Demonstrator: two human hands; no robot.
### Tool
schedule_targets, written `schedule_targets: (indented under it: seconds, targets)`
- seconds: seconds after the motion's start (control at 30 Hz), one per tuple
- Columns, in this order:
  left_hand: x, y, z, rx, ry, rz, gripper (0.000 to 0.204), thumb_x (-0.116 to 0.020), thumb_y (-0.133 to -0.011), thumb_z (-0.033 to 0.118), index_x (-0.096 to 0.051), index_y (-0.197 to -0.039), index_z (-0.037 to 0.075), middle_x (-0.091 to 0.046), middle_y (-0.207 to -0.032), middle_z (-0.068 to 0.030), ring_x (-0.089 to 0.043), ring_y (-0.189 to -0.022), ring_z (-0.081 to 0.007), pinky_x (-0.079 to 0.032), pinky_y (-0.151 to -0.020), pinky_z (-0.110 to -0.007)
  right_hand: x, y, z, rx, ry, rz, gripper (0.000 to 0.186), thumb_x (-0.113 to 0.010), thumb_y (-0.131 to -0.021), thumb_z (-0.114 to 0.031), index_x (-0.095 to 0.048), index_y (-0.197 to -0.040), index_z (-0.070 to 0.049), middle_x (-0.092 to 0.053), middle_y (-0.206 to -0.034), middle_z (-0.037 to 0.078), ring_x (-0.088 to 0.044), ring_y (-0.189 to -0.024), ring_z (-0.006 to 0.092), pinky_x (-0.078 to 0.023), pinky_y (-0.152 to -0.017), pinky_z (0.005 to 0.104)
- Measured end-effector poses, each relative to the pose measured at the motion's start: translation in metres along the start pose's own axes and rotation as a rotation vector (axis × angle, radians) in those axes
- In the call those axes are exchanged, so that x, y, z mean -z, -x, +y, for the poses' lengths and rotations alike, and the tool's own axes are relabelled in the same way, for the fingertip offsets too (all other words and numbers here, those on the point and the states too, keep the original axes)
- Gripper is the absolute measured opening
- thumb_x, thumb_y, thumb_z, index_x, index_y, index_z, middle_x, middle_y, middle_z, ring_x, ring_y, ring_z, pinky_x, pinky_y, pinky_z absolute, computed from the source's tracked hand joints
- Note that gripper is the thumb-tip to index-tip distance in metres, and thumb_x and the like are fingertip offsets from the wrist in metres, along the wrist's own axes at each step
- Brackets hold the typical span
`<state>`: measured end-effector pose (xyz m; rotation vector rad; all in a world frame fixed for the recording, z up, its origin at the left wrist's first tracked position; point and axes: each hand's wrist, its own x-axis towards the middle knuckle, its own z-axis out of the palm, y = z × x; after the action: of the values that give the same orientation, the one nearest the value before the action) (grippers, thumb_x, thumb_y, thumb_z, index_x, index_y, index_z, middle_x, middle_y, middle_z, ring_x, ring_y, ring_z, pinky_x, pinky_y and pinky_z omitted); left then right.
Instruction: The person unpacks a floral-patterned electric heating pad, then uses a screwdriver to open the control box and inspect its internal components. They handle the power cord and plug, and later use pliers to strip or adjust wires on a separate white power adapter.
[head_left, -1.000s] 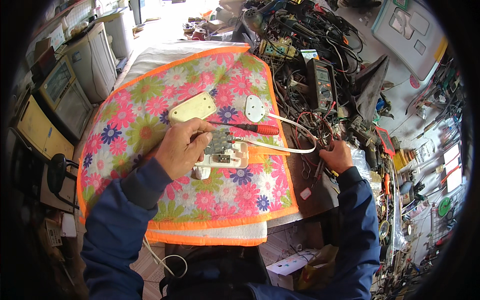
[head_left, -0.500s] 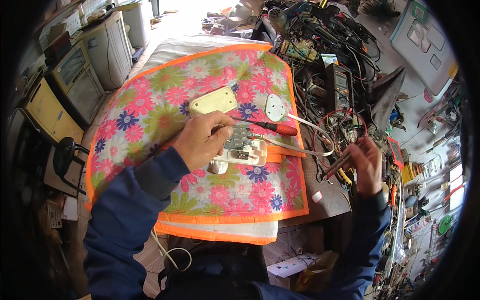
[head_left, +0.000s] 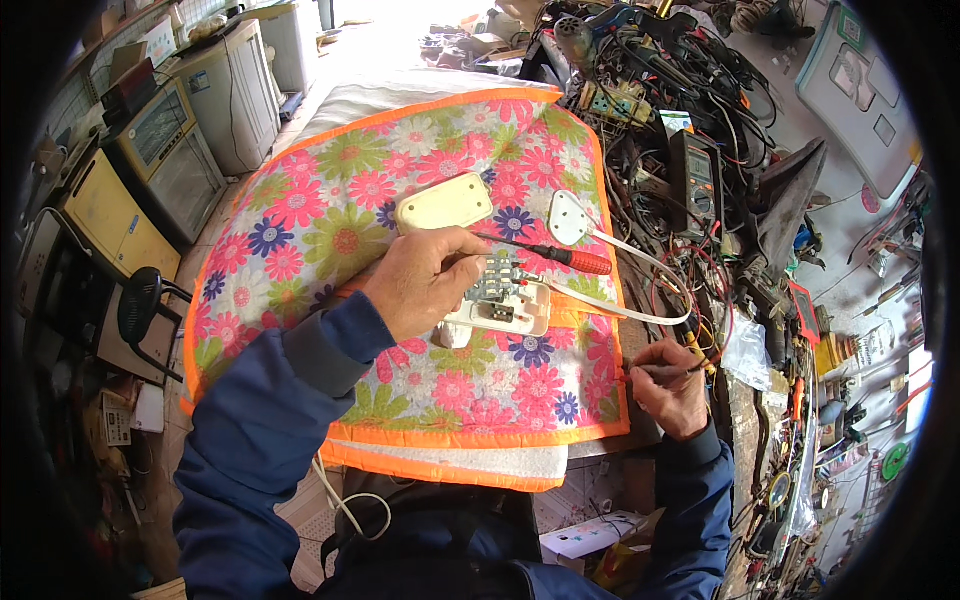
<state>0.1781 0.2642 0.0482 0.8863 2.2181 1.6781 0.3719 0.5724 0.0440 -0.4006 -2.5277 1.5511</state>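
Note:
My left hand (head_left: 438, 285) is closed on a grey switch assembly (head_left: 497, 280) raised over an opened white plastic housing (head_left: 525, 318), on a flowered pad (head_left: 460, 388) with orange edging. A cream cover (head_left: 444, 200) lies beyond it. A screwdriver (head_left: 585, 260) with a red handle lies just past my fingers. A white plug-like piece (head_left: 568, 218) has a flat white cord looping rightward. At the pad's right edge my right hand (head_left: 668, 388) is closed round slender dark meter probes (head_left: 655, 370); red and black leads run up toward the multimeter (head_left: 697, 180).
A heap of cables and tools (head_left: 640, 70) covers the bench's back and right. A grey lidded panel (head_left: 860, 100) is at the upper right. Appliance cabinets (head_left: 225, 105) and a black chair (head_left: 145, 315) stand on the left. A loose cord (head_left: 355, 515) hangs below the pad.
My right hand lifted the probes off the cable pile, then came down and left to the pad's edge. The view has shifted; my left hand stays on the switch assembly.

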Motion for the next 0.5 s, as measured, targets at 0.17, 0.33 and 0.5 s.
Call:
schedule_targets:
  seconds: [0.17,0.33,0.5]
  targets:
    - [0.000,0.000,0.001,-0.053,-0.058,-0.017,0.022,-0.064,-0.100,0.014,-0.068,-0.113,-0.005,-0.061,-0.076,0.0021,-0.053,-0.066,-0.0025,-0.045,-0.056,-0.024,0.010,-0.005,-0.005,-0.120,-0.092,-0.050,0.013,-0.067,-0.090,-0.009,-0.064,-0.094,0.002,-0.065,-0.073,0.005,-0.059,-0.056,0.0104,-0.049,-0.051,0.0265]
    - [0.002,0.002,0.005,-0.041,-0.043,-0.049,0.020,-0.064,-0.100,0.014,-0.069,-0.108,-0.003,-0.060,-0.074,0.0027,-0.053,-0.066,-0.0024,-0.045,-0.056,-0.024,0.014,-0.013,0.001,-0.147,-0.166,-0.002,0.019,-0.068,-0.093,-0.014,-0.065,-0.093,0.005,-0.062,-0.068,0.006,-0.056,-0.047,0.0115,-0.047,-0.043,0.0279]
    - [0.003,0.002,0.009,0.036,0.031,-0.063,0.018,-0.061,-0.102,0.015,-0.065,-0.105,-0.003,-0.058,-0.071,0.0010,-0.053,-0.056,-0.0044,-0.045,-0.051,-0.026,0.004,-0.011,-0.046,0.058,-0.310,0.032,0.022,-0.071,-0.095,-0.016,-0.068,-0.095,0.006,-0.063,-0.068,0.007,-0.054,-0.051,0.0117,-0.042,-0.046,0.0265]
